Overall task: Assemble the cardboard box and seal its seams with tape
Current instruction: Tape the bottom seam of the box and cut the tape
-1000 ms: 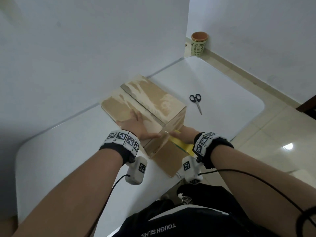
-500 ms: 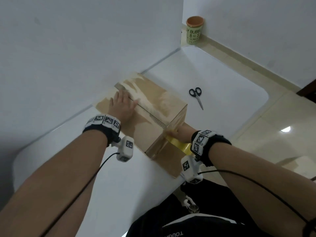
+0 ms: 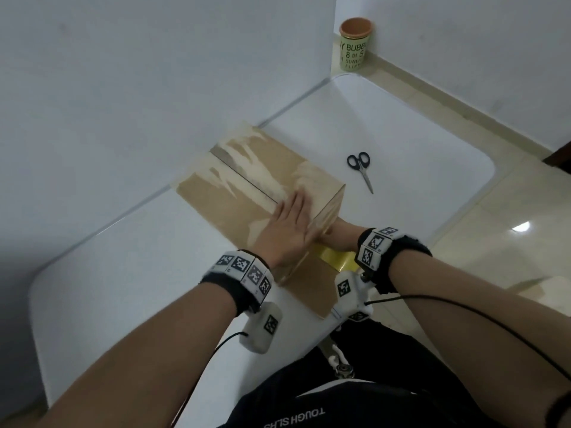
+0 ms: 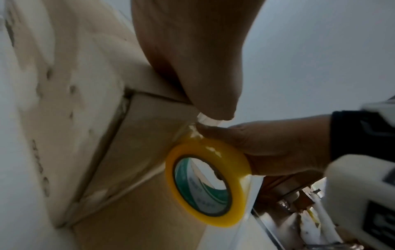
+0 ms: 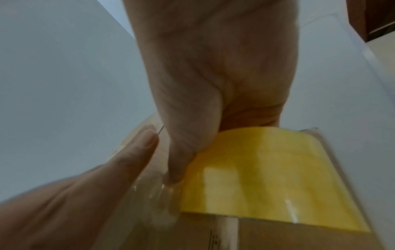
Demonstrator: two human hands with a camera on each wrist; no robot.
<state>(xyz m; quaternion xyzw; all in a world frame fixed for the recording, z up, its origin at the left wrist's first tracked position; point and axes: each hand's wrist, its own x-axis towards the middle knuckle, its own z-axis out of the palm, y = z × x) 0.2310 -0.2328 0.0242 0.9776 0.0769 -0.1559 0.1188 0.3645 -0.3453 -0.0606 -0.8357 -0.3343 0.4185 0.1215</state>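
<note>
The brown cardboard box [image 3: 247, 177] lies on the white table [image 3: 129, 273], its top flaps closed along a taped centre seam. My left hand [image 3: 287, 227] lies flat with straight fingers on the near end of the box top, pressing the clear tape down at the edge. My right hand [image 3: 336, 236] grips the yellow tape roll [image 3: 333, 259] against the box's near side face, just below the top edge. In the left wrist view the tape roll [image 4: 207, 182] sits in the right hand [image 4: 267, 147], with clear tape stretched up to the box corner. The right wrist view shows the roll [image 5: 267, 177] under the thumb.
Black-handled scissors [image 3: 361, 168] lie on the table right of the box. A green tin with an orange lid [image 3: 353, 46] stands on the floor in the far corner. White walls run along the table's left side. Tiled floor [image 3: 494, 242] lies to the right.
My left hand slid from the far part of the box top back along the seam to the near edge. The right hand has stayed at the near side face with the roll.
</note>
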